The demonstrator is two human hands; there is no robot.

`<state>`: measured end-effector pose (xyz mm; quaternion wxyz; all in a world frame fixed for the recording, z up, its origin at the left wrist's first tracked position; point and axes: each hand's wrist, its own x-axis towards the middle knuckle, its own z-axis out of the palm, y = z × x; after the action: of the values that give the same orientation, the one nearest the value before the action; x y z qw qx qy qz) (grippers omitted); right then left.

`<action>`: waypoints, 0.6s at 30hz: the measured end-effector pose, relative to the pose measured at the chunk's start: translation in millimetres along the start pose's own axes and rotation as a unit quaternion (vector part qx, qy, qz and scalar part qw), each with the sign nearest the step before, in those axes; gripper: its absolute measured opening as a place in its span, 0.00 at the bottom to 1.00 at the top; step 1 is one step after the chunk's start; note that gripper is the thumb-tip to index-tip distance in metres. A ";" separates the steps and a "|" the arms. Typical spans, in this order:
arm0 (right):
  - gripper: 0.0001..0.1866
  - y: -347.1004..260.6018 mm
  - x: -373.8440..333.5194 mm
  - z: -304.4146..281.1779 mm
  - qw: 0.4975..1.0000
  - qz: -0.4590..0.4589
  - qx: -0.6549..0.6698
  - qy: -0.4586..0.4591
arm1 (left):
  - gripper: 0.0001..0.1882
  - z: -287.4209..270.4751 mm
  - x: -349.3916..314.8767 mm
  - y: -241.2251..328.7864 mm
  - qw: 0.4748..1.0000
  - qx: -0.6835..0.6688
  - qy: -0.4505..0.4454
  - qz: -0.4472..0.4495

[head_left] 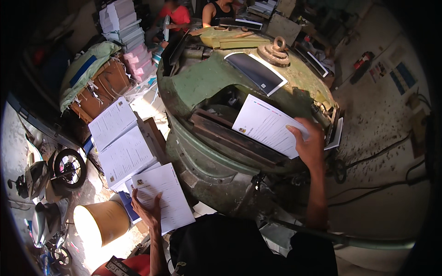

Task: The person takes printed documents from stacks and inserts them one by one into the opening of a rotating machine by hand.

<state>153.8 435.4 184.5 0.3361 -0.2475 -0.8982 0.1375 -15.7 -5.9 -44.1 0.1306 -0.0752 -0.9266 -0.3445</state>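
Observation:
My right hand (pixel 309 141) is closed on the right end of a white printed booklet (pixel 264 123), thumb on its face. The booklet leans at a slot with dark metal bars (pixel 230 135) in a large round green machine (pixel 193 85). At the lower left, my left hand (pixel 148 212) grips another white printed booklet (pixel 168 193) by its left side, thumb on top and fingers spread along the edge. This one overlaps a stack of similar printed booklets (pixel 124 154). How thick each held booklet is, I cannot tell.
A dark-covered booklet (pixel 255 71) lies on the machine beside a ringed metal weight (pixel 275 53). Tall paper stacks (pixel 122 27) stand at the back left. A yellow bucket (pixel 101 223) and motorbikes (pixel 43 216) are at left. Two people (pixel 177 16) are beyond; cables (pixel 377 186) run at right.

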 end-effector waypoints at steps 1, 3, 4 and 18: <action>0.10 0.9 0.3 2.1 1.000 0.005 0.013 -0.014 | 0.47 1.4 0.1 -0.7 1.000 -0.003 0.006 -0.020; 0.09 3.5 0.5 6.6 1.000 -0.007 0.017 -0.021 | 0.44 2.5 -0.9 -0.4 0.999 -0.005 0.010 -0.041; 0.09 4.7 0.1 8.5 0.999 -0.018 0.022 -0.026 | 0.42 3.0 -1.1 0.8 0.999 0.000 0.017 -0.030; 0.09 60.2 -23.7 13.6 0.992 0.039 0.001 -0.119 | 0.36 3.2 -0.6 1.8 0.998 0.049 0.019 0.024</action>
<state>181.3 472.1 137.0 0.2214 -0.2643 -0.9213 0.1798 -15.3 -2.5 -45.5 0.1596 -0.0847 -0.9376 -0.2972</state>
